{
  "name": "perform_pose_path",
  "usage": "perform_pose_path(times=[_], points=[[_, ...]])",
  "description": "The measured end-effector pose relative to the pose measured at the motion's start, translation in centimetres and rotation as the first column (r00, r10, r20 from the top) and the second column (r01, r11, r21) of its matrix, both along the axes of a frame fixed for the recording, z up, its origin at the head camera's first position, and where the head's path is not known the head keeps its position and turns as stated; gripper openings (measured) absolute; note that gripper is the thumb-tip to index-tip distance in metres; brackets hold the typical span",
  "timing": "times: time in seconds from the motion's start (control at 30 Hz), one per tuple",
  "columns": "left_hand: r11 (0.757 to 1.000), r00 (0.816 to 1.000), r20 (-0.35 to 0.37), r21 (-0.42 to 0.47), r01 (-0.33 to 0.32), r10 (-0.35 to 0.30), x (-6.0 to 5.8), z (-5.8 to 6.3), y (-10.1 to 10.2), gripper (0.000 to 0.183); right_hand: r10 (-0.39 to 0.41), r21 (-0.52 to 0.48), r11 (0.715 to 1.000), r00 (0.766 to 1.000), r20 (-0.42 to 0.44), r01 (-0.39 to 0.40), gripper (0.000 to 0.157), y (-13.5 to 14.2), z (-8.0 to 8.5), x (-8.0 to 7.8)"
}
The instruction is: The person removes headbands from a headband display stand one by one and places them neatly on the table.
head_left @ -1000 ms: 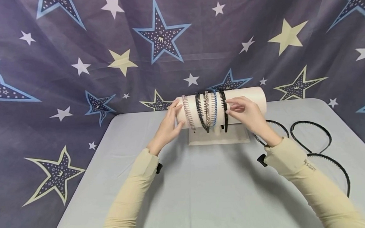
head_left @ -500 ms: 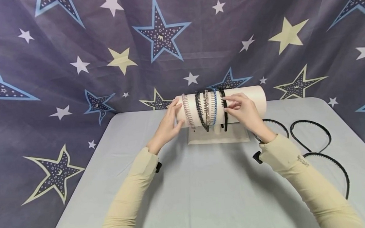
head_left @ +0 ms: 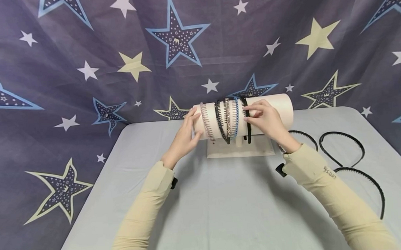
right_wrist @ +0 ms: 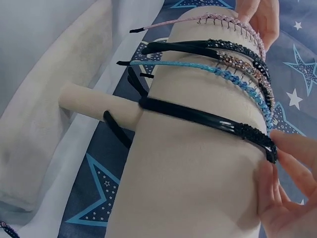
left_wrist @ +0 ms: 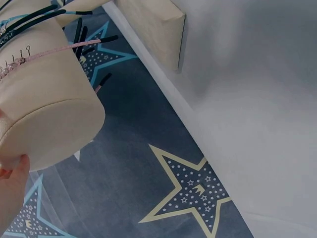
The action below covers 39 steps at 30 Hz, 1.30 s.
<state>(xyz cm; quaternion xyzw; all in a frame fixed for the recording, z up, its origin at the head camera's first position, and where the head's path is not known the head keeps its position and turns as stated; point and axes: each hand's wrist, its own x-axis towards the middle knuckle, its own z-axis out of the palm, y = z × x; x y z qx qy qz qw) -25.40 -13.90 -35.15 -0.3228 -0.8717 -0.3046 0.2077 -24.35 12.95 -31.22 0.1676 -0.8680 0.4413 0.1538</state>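
Note:
A cream cylindrical headband stand (head_left: 270, 112) lies sideways on its post at the table's back. Around it sit a pink headband (head_left: 206, 121), a dark beaded one (head_left: 218, 120), a rhinestone one (head_left: 227, 120), a blue beaded one (head_left: 236, 118) and a black headband (head_left: 249, 132). My left hand (head_left: 183, 138) holds the cylinder's left end, thumb in front. With thumb and fingers, my right hand (head_left: 265, 118) pinches the beaded part of the black headband (right_wrist: 198, 118); the fingertips cover some of it. That band's black tips hang below the cylinder.
Right of the stand's base (head_left: 221, 151) lie more black headbands (head_left: 342, 133), (head_left: 367, 177) on the pale tablecloth (head_left: 224, 213); another dark headband (head_left: 306, 135) is partly behind the right wrist. A star-patterned curtain (head_left: 99, 43) hangs close behind the table.
My right hand has shifted slightly left, its fingertips now further over the black headband. The left hand stays at the cylinder's end, and the other headbands have not visibly moved.

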Motion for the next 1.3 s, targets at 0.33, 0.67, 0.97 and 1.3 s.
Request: perform_pose_path(times=[0.33, 0.67, 0.97, 1.3], points=[[1.000, 1.000, -0.002, -0.001, -0.005, 0.005, 0.0, 0.1, -0.1, 0.050, 0.006, 0.002, 1.000, 1.000, 0.017, -0.006, 0.028, -0.1, 0.3, -0.4], [1.000, 1.000, -0.004, -0.005, -0.003, 0.003, -0.1, 0.0, -0.1, 0.050, -0.023, 0.085, 0.996, 0.998, -0.052, 0.028, 0.027, -0.2, 0.3, 0.3], [1.000, 1.000, 0.009, -0.002, 0.000, 0.000, -0.2, 0.0, -0.1, 0.051, -0.053, 0.134, 0.989, 0.992, -0.116, 0.068, 0.028, 0.0, -0.1, 0.7], [1.000, 1.000, 0.018, 0.002, -0.002, 0.002, -0.1, 0.0, -0.1, 0.051, -0.082, 0.072, 0.993, 0.979, -0.186, 0.097, 0.028, 1.2, -1.0, 1.2]])
